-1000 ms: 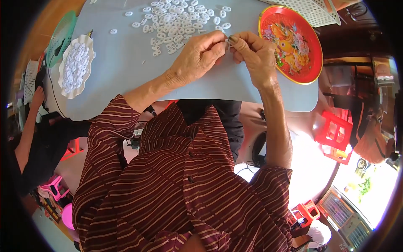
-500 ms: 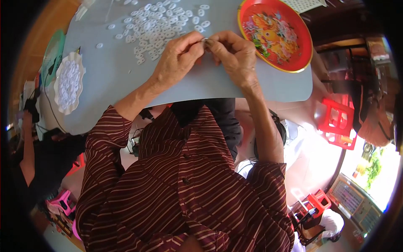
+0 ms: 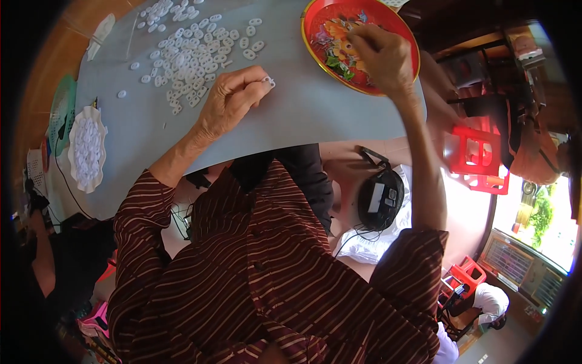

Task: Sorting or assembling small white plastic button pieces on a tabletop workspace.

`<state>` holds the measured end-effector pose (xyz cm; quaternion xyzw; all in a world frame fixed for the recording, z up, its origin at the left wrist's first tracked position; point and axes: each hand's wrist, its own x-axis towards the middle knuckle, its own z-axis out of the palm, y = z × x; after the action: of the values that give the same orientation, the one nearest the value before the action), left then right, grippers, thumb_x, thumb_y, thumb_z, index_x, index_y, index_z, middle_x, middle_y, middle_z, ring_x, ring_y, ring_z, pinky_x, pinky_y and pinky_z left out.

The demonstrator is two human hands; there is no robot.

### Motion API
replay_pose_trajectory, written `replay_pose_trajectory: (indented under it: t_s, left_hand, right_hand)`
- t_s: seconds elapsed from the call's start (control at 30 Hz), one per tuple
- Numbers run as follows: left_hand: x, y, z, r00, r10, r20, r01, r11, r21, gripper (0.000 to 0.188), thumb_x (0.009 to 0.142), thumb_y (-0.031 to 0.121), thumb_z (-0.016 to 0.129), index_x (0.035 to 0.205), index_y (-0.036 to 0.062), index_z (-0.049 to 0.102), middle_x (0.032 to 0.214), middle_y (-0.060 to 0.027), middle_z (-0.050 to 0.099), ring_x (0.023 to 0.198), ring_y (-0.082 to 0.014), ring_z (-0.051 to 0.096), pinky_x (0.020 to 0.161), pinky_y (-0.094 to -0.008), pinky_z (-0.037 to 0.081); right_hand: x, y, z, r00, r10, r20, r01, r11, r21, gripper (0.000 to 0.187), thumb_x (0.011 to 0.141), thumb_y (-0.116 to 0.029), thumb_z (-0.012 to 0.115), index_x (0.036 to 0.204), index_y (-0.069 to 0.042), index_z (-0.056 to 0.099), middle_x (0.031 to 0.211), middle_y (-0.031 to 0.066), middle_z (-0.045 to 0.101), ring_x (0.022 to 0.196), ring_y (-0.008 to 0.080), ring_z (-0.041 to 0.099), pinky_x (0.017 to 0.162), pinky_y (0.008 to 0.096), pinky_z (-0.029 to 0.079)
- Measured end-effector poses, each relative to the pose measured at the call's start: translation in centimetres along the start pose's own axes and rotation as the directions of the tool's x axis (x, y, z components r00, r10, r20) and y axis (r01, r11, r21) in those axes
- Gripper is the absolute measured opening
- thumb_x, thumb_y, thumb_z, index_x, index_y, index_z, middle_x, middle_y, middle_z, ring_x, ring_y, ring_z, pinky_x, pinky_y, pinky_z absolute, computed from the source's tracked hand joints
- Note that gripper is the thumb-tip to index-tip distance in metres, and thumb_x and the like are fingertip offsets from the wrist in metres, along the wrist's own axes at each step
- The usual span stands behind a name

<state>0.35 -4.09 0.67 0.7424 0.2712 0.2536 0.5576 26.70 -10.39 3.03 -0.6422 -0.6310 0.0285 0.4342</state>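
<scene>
My left hand [image 3: 231, 100] is closed over the table, pinching a small white two-hole plastic piece [image 3: 269, 81] between thumb and forefinger. To the right, my right hand [image 3: 388, 64] hangs over a round red tray [image 3: 310, 30] with a gold rim and a flower print. Its thumb and fingers are pressed together; what they hold, if anything, is too small to make out. Beyond my left hand lies a loose heap of similar white pieces [image 3: 193, 57], with several scattered around it.
A scalloped white dish [image 3: 100, 173] full of white pieces stands at the table's left edge, beside a green basket [image 3: 62, 115]. Red stools [image 3: 476, 151] and a black bag [image 3: 381, 200] are below to the right. Another person [image 3: 45, 242] is at the left.
My hands were together over the table. My right hand has parted from my left and moved right, over the red tray. My left hand keeps the white piece. The view has shifted a little.
</scene>
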Motion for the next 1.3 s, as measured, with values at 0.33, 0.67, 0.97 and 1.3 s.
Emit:
replay_pose_trajectory:
  t_s: [0.33,0.67,0.97,1.3]
  left_hand:
    - [0.1,-0.2,0.0,0.999,0.027,0.021,-0.028,0.999,0.02,0.02,0.085,0.015,0.053,0.07,0.0019,0.049,0.056,0.003,0.039,0.054,-0.005,0.036,0.049,-0.0226,0.032]
    - [-0.1,0.0,-0.2,0.999,-0.007,0.042,0.006,0.999,0.039,0.017,0.084,0.015,0.054,0.077,-0.0002,0.058,0.055,0.0009,0.043,0.053,-0.006,0.041,0.05,-0.0229,0.032]
    - [-0.2,0.0,-0.2,0.999,0.014,0.035,-0.015,0.999,0.031,0.019,0.084,0.017,0.054,0.077,-0.0005,0.058,0.055,0.0007,0.043,0.052,-0.0062,0.04,0.05,-0.0229,0.032]
    - [0.0,-0.3,-0.3,0.999,0.035,-0.004,-0.036,0.997,-0.071,0.018,0.085,0.016,0.054,0.073,0.0021,0.055,0.059,0.0009,0.046,0.056,-0.0068,0.043,0.051,-0.0229,0.036]
  right_hand:
    - [1.6,0.4,0.4,0.938,0.147,0.313,-0.058,0.96,-0.275,0.012,0.075,-0.014,0.065,0.08,-0.003,0.069,0.069,0.0163,0.064,0.065,0.031,0.063,0.064,0.0385,0.051]
    - [3.5,-0.6,0.9,0.871,0.139,0.471,0.099,0.889,-0.446,0.01,0.071,-0.006,0.065,0.075,0.004,0.064,0.065,0.0214,0.059,0.061,0.0347,0.06,0.061,0.0415,0.047]
    - [3.1,1.4,0.5,0.878,0.142,0.456,0.094,0.885,-0.456,0.019,0.068,-0.01,0.069,0.079,0.003,0.062,0.069,0.019,0.061,0.066,0.0363,0.06,0.063,0.043,0.046]
    - [1.4,-2.6,0.9,0.972,0.077,0.223,-0.045,0.988,-0.145,0.018,0.074,-0.007,0.064,0.091,-0.002,0.065,0.073,0.0105,0.066,0.067,0.0149,0.065,0.063,0.0284,0.051]
